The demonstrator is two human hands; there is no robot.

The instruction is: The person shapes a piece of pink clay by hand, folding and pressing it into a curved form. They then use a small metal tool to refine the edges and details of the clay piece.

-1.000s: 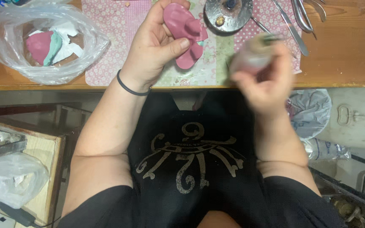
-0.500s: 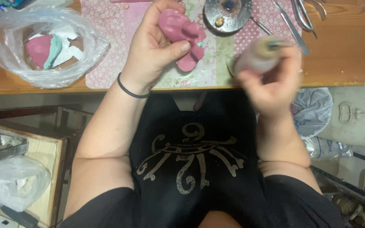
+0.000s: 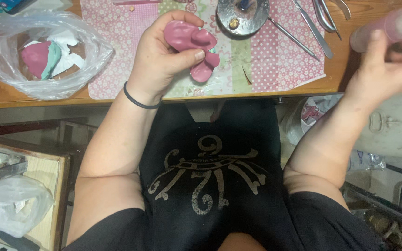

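Note:
My left hand [image 3: 164,53] grips a lump of pink clay [image 3: 191,42] shaped into folded lobes, held just above the pink patterned paper mat [image 3: 275,60] on the wooden table [image 3: 29,97]. A black band sits on that wrist. My right hand [image 3: 391,65] is far out to the right, past the table's edge, and holds a small pinkish bottle [image 3: 387,28] with a pale cap; both are motion-blurred.
A clear plastic bag [image 3: 38,51] with pink, teal and white clay scraps lies at the left. A round metal dish [image 3: 243,14] and several metal sculpting tools [image 3: 310,30] lie at the far side of the mat. Boxes and bags stand on the floor on both sides.
My right hand has swung with the bottle from the table's middle out to the right. The left hand keeps its grip on the pink clay, almost still.

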